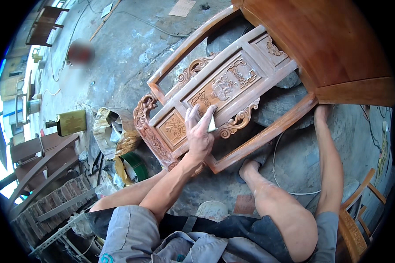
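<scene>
A carved wooden chair [274,142] lies tilted in front of me, its back panel [202,98] facing up and coated with pale dust. My left hand [199,133] rests on the lower left part of this panel, beside the small carved floral square. Between its thumb and fingers is a folded piece of sandpaper [212,124], pale on the visible side. At the right, my right hand [322,113] reaches up to the edge of the smooth brown seat [355,94], near where the side post meets it. Its fingers are hidden behind the wood.
Left of the chair stand a crumpled sack [118,142], a green roll [136,166] and a yellowish metal can [72,122]. Wooden furniture parts [44,166] are piled at the far left. Another wooden chair [355,232] is at lower right. A hose [275,162] runs over the concrete floor.
</scene>
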`<state>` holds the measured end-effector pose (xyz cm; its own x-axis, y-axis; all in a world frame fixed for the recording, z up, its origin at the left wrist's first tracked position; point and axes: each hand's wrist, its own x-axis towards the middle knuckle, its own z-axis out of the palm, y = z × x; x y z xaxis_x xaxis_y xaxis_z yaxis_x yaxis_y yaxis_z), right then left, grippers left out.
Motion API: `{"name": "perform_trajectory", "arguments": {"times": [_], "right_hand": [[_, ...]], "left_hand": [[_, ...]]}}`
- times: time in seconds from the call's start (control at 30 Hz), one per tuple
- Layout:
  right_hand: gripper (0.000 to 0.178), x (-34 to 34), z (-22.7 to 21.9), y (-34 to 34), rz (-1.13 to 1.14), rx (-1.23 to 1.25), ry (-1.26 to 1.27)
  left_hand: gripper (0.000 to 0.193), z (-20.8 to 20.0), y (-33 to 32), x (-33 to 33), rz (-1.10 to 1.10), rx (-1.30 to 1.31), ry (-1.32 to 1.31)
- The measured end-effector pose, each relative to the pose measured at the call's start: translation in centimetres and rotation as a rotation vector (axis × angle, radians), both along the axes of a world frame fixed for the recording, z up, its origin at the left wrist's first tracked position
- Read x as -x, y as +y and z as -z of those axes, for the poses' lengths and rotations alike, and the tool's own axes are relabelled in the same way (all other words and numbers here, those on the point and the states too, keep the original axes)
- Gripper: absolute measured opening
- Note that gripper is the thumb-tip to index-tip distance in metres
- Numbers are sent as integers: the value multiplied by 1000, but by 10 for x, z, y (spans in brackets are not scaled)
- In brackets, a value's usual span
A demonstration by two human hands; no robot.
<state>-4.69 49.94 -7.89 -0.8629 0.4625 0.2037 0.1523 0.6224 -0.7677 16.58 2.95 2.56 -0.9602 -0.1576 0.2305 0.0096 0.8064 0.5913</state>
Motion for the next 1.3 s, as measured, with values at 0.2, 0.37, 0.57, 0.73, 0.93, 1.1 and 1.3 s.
{"name": "perform_trajectory", "arguments": {"times": [0.2, 0.37, 0.57, 0.73, 0.93, 1.1, 1.3], "right_hand": [[65, -1, 2, 13, 47, 24, -8], [68, -5, 3, 9, 64, -56, -101], [68, -6, 7, 11, 82, -44, -56], [67, -6, -1, 2, 44, 49, -58], [68, -1, 9, 17, 25, 30, -18], [69, 2, 7, 18, 7, 41, 9], [68, -2, 8, 9, 28, -37, 22]], "left_hand": [[64, -3, 15, -1, 7, 28, -9], [71, -3, 17, 8, -54, 68, 9], [77, -5, 18, 21, -121, 100, -3], [76, -7, 24, 13, -133, 151, -23], [69, -6, 31, 14, -162, 124, -3], [64, 1, 7, 33, -149, 171, 75], [71, 7, 14, 6, -7, 108, 55]]}}
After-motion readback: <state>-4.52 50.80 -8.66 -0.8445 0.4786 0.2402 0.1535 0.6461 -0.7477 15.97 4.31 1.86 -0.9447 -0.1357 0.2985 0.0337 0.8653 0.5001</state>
